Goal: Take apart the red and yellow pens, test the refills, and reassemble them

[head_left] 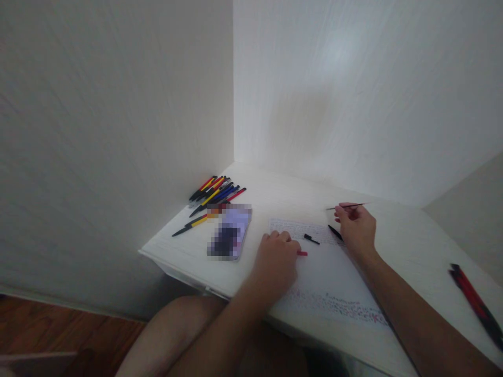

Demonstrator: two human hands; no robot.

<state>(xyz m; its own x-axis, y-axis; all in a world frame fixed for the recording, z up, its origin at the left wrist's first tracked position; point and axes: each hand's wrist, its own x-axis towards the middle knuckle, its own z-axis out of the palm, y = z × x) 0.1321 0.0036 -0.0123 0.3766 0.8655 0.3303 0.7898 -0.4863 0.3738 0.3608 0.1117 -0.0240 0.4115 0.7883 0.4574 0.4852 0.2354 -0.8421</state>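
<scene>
My left hand [277,259] rests on a sheet of paper [326,272] covered in handwriting. Its fingers are curled round a red pen part [302,253], whose end sticks out by the thumb; the rest is hidden. Above the desk, my right hand [358,228] pinches a thin dark pen refill [351,206] between thumb and fingers. A black pen part [335,232] lies just under the right hand, partly covered by it. Between both hands, a small black pen cap [311,239] with a clip lies on the paper.
Several red, yellow, blue and black pens [216,193] are heaped at the desk's left edge. A phone [231,233], blurred by pixels, lies near them. More red and black pens [475,298] lie at far right. White walls [294,104] enclose the white desk [267,191].
</scene>
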